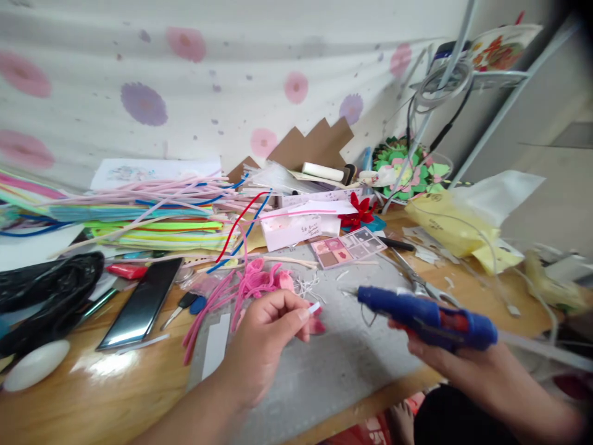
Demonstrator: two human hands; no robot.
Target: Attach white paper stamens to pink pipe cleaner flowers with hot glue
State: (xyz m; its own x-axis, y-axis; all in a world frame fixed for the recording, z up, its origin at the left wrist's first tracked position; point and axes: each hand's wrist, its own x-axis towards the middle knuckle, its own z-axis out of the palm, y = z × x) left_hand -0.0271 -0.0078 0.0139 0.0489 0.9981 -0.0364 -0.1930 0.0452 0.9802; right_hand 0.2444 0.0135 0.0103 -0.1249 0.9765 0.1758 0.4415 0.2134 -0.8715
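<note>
While holding a glue gun (417, 316) in right hand (456, 364), pinches a white strip (314, 307) in left hand (269, 337) over gray mat (356, 358) at table's (120, 402) front edge, facing flowered curtain (222, 111).

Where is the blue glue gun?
In the head view, the blue glue gun is right of centre, held in the right hand, just this side of the scissors.

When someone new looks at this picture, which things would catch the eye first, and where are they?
Probably the blue glue gun first, held in the right hand, its nozzle toward the left hand, which pinches a small white strip. Next, perhaps, the bundles of colourful pipe cleaners at the back left, and the red flower right of centre, beyond the hands.
</note>
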